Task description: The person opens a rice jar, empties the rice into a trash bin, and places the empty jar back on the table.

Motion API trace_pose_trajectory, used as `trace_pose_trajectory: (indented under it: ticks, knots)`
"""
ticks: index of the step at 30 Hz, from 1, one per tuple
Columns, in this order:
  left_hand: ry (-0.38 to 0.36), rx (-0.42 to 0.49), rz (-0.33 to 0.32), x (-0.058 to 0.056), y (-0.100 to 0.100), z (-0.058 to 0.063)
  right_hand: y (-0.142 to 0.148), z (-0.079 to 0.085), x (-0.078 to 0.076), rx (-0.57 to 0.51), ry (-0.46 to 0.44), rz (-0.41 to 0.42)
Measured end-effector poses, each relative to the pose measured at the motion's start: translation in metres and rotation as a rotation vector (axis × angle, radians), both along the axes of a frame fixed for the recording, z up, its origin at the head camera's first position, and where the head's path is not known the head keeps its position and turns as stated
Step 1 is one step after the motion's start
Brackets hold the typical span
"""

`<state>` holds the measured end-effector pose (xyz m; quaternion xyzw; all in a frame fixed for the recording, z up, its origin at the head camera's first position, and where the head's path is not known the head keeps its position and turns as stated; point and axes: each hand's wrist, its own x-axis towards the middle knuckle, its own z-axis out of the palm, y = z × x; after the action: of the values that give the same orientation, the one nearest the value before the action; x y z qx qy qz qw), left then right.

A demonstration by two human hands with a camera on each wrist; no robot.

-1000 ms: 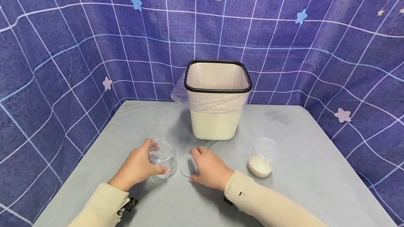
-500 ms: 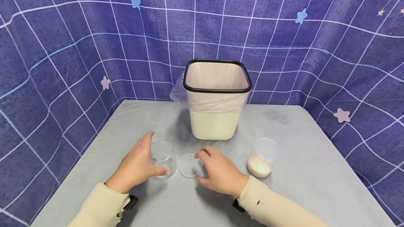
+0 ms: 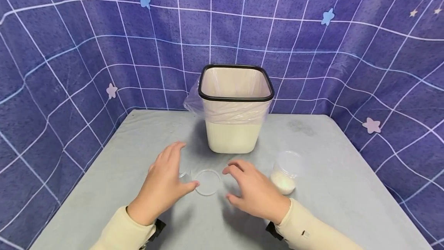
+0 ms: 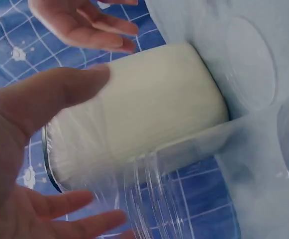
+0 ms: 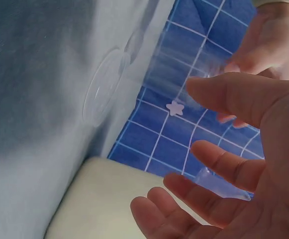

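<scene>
My left hand (image 3: 161, 184) hovers over the table with thumb and fingers spread, holding nothing. An uncovered clear plastic jar (image 4: 154, 194) stands beside it, mostly hidden behind this hand in the head view. Right of that jar lies a clear round lid (image 3: 208, 182), flat on the cloth; the right wrist view also shows this lid (image 5: 106, 89). My right hand (image 3: 256, 192) is raised to the right of the lid, fingers loosely bent and apart from it. Farther right, a second clear jar (image 3: 285, 174) holds white grains in its lower part.
A cream waste bin (image 3: 234, 136) with a black rim and a clear liner stands behind the jars. Grey-blue cloth (image 3: 301, 134) covers the table. A purple-blue gridded curtain (image 3: 138, 57) hangs around the back and sides.
My right hand has drawn back to the right, away from the lid. My left hand has come off the clear jar, opened wider and shifted right. Lid and jars stay put.
</scene>
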<state>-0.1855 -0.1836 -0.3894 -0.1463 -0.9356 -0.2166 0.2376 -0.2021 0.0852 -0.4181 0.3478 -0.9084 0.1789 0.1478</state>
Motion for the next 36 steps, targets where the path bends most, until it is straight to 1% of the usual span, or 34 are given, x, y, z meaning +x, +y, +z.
trace_pose_trajectory:
  ticks: [3,10,12,15,17,19,22,25,32,36]
  knots:
    - [0.005,-0.019,0.024,0.0,-0.002,0.001,0.004,0.002,0.001,-0.006,0.003,0.012]
    - [-0.055,-0.038,0.065,0.002,-0.004,-0.002,0.016,0.002,0.006,-0.005,0.005,0.02]
    - [-0.048,-0.043,0.076,0.003,-0.003,-0.002,0.019,0.002,0.008,-0.011,0.015,0.013]
    - [-0.013,-0.055,0.073,0.004,0.002,-0.001,0.025,0.005,0.01,-0.027,0.035,-0.001]
    - [0.018,-0.065,0.057,0.004,0.007,-0.001,0.029,0.009,0.01,-0.033,0.045,-0.014]
    - [0.035,-0.072,0.028,0.004,0.013,0.001,0.033,0.012,0.01,-0.037,0.052,-0.026]
    - [0.032,-0.071,-0.021,0.003,0.025,0.003,0.038,0.017,0.011,-0.045,0.063,-0.048]
    - [-0.001,-0.056,-0.065,0.002,0.037,0.003,0.043,0.021,0.012,-0.055,0.075,-0.062]
    - [-0.133,0.021,-0.153,-0.002,0.063,-0.001,0.053,0.024,0.013,-0.057,0.087,-0.067]
    - [-0.162,0.052,-0.196,-0.006,0.077,-0.003,0.06,0.025,0.014,-0.078,0.111,-0.075]
